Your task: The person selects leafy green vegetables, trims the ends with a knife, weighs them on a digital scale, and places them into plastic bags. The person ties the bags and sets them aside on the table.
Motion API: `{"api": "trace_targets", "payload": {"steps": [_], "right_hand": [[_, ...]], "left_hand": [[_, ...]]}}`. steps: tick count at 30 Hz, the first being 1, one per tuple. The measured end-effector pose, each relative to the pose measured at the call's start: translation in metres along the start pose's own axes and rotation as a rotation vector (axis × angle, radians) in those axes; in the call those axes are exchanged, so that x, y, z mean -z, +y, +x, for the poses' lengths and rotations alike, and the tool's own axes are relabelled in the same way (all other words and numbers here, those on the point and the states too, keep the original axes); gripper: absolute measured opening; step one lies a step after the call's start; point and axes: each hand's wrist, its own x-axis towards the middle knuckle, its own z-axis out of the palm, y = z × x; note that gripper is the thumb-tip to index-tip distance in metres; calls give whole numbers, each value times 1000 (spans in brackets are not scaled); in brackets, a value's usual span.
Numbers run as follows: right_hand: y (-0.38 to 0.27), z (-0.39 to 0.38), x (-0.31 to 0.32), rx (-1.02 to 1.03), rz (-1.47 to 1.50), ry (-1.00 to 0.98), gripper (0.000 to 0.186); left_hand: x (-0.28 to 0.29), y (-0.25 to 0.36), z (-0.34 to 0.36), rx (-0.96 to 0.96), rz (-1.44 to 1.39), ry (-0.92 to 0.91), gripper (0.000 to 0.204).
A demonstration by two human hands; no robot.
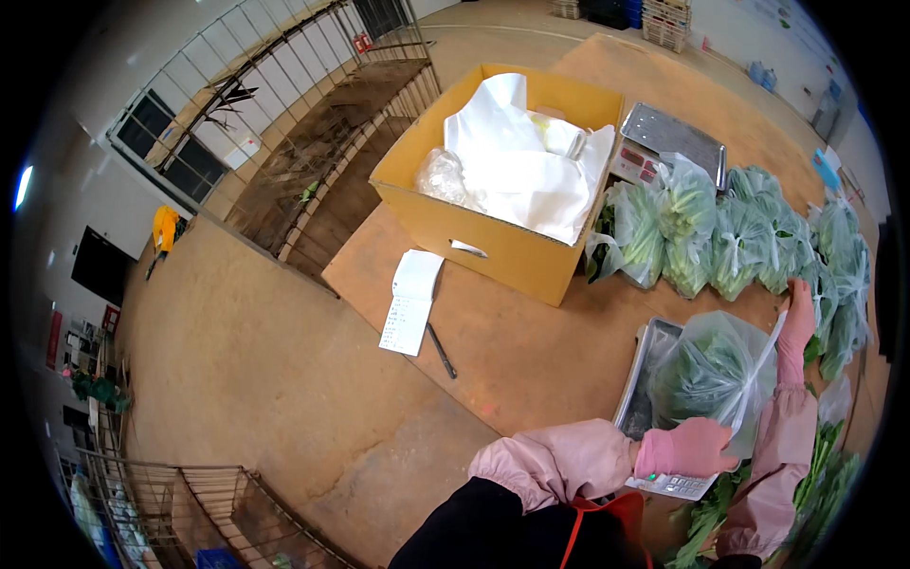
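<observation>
A clear plastic bag of leafy greens point(706, 375) sits on a metal weighing scale point(645, 379) on the brown table. My left hand point(687, 448), in a pink glove, lies curled at the bag's near edge, just above the scale's keypad point(675, 486). Whether it grips the bag is unclear. My right hand point(796, 321), also pink-gloved, reaches up past the bag and pinches the bag's stretched top edge. It is beside a row of filled green bags point(739, 242).
An open yellow cardboard box point(502, 242) holds white bags. A second scale point(668, 137) stands behind it. A paper note point(412, 302) and a pen point(441, 351) lie on the table point(531, 360). Loose greens point(825, 493) lie at the lower right. Metal cage carts point(313, 133) stand to the left.
</observation>
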Motion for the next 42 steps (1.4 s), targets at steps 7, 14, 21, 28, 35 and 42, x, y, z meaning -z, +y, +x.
{"api": "trace_targets", "payload": {"steps": [7, 14, 21, 28, 35, 42], "right_hand": [[71, -14, -10, -109, -98, -93, 16], [37, -5, 40, -198, 586, -672, 71], [27, -136, 123, 337, 475, -538, 82], [14, -146, 110, 108, 485, -328, 16], [94, -57, 139, -499, 669, 22, 27], [253, 122, 191, -615, 74, 358, 30]], "left_hand": [[7, 15, 10, -257, 43, -70, 38], [60, 10, -16, -61, 172, -139, 43], [69, -79, -72, 257, -106, 215, 71], [51, -84, -69, 377, -707, 325, 63], [73, -69, -66, 440, -429, 491, 48], [40, -23, -74, 494, -293, 656, 43]]}}
